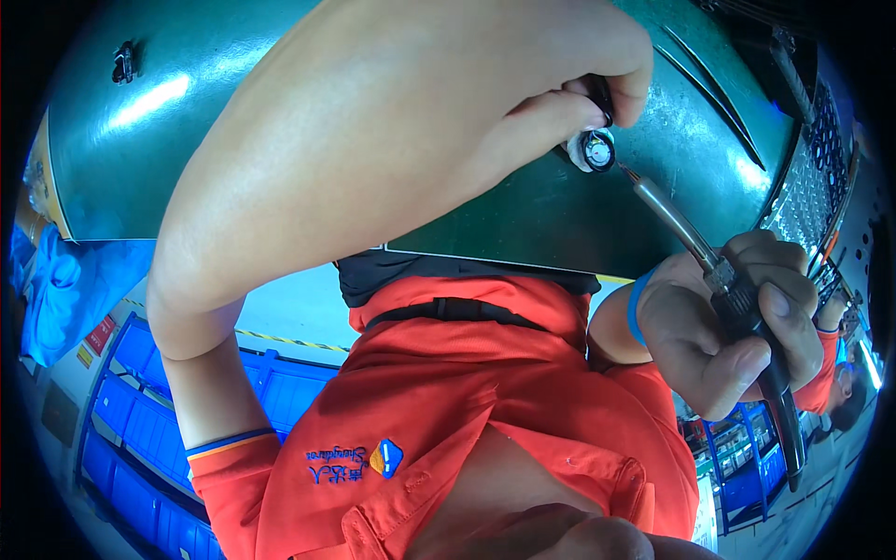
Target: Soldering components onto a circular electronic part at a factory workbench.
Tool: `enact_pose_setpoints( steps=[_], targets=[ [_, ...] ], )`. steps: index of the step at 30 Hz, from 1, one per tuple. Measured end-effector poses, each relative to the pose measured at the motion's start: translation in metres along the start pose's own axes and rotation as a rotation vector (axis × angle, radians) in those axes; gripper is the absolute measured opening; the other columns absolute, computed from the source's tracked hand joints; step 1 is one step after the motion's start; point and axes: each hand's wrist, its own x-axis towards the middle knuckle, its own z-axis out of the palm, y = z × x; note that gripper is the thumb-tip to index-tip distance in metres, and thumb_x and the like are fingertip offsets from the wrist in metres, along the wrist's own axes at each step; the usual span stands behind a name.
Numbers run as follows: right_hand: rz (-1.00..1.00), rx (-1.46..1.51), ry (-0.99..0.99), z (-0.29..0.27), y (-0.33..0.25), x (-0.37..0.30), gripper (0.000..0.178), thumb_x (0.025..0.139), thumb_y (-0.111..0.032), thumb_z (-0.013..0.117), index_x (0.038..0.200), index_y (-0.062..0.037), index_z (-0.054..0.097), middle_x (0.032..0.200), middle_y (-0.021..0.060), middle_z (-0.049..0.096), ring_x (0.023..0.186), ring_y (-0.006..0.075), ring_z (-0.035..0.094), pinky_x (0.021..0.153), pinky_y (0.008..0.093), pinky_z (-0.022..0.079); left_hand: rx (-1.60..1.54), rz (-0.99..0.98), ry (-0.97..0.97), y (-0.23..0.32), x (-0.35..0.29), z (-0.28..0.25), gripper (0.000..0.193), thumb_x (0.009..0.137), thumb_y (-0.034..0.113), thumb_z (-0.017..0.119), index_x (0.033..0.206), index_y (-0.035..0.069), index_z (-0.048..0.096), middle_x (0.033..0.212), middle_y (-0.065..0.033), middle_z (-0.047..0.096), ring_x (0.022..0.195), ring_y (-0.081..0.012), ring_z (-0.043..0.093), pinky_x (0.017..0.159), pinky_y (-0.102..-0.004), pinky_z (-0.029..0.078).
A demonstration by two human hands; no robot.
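My left hand (593,56) reaches across the table and pinches a small round part (597,151) with a black rim and a pale inside where fine wires seem to show. Something black sits between the same fingers, partly hidden by them. My right hand (737,322), a blue band at its wrist, is wrapped round the black handle of a soldering iron (674,222). The iron slants up and left. Its pointed tip is just beside the round part's rim, with a small gap seeming to separate them.
A pair of dark tweezers (717,96) lies on the green tabletop (504,219) to the right. A small black part (124,63) sits at the far left. Blue bins (140,439) and a blue cloth (70,289) are on the left. Another person's sleeve (823,373) shows at right.
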Motion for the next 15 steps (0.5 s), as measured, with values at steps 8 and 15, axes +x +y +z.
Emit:
enact_pose_setpoints(
  steps=[8,15],
  targets=[
    [0.032,0.007,-0.138,0.006,0.007,0.009,0.028,0.090,-0.024,0.052,0.098,0.0024,0.055,0.079,0.0148,0.055,0.046,0.0179,0.039,0.041,0.0313,0.031,-0.005,0.001,-0.014,-0.008,0.004,-0.004,0.024,0.084,-0.003,0.074,0.107,0.000,0.076,0.091,-0.0094,0.069,0.075,-0.0143,0.063,0.063,-0.0233,0.047],
    [-0.040,-0.038,-0.185,0.004,-0.004,0.000,0.025,0.093,-0.022,0.052,0.102,0.0003,0.056,0.088,0.0158,0.058,0.050,0.0195,0.043,0.041,0.0310,0.032,-0.001,0.019,-0.024,-0.003,-0.002,0.001,0.024,0.084,-0.002,0.074,0.107,0.000,0.076,0.091,-0.0094,0.069,0.076,-0.0144,0.063,0.063,-0.0235,0.047]
  ],
)
